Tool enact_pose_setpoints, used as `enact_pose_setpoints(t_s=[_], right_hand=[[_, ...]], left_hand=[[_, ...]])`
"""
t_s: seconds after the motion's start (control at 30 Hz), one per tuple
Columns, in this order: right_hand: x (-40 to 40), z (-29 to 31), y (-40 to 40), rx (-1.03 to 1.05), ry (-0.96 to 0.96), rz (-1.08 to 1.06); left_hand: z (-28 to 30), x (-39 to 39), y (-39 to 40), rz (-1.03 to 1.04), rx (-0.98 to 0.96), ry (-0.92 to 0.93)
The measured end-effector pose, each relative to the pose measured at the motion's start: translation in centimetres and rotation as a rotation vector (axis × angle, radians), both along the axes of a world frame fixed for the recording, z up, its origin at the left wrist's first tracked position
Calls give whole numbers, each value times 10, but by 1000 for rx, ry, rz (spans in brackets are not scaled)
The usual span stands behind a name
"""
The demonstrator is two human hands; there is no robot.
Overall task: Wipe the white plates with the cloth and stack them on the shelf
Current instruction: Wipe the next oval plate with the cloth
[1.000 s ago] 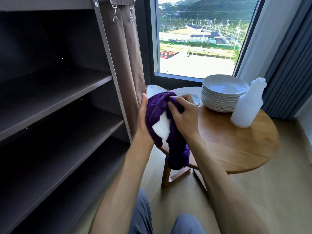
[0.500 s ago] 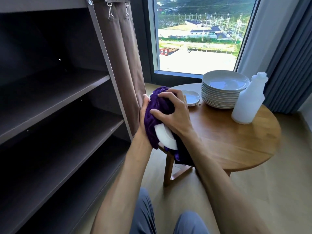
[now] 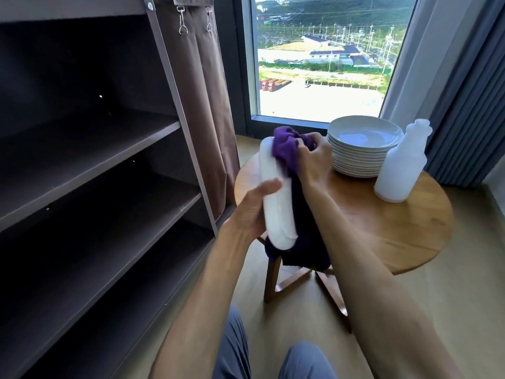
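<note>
**Mid-wipe: one white plate held on edge above the table**

Seen from beside the person, the white plate (image 3: 277, 198) stood nearly on edge, its pale underside motion-blurred and turned toward the shelf (image 3: 90, 149). The left hand (image 3: 255, 207) held it from behind, thumb lying across the rim. The right hand (image 3: 314, 160) gripped a bunched purple cloth (image 3: 285, 150) against the plate's upper face, and the cloth's dark tail hung below the plate. Behind, a stack of white plates (image 3: 360, 149) sat on the round wooden table (image 3: 396, 231), just beside a translucent white bottle (image 3: 401, 168). The dark brown shelf boards stood to the left, with a brown curtain (image 3: 199, 105) clipped at the frame.
</note>
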State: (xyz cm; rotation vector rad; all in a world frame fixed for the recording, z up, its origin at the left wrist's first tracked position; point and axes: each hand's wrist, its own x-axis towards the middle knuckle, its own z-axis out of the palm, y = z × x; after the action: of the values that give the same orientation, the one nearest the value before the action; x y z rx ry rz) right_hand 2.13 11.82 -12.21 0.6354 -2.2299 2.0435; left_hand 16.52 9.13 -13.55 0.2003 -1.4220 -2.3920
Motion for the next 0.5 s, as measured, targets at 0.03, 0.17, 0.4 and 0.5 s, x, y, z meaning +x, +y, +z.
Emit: enact_pose_setpoints(t_s=[0.03,0.17,0.4,0.5], right_hand=[[-1,-5,2,3,-11,-10],[-4,-14,10,-31,64,91],[-4,-29,27,-105,-21,287],[1,-29,29,-138,2,279]], left_hand=[[-3,-1,2,13,-27,7],[-3,-9,8,173,91,5],[14,-15,-21,411,161,101],[9,-15,-31,530,105,119]])
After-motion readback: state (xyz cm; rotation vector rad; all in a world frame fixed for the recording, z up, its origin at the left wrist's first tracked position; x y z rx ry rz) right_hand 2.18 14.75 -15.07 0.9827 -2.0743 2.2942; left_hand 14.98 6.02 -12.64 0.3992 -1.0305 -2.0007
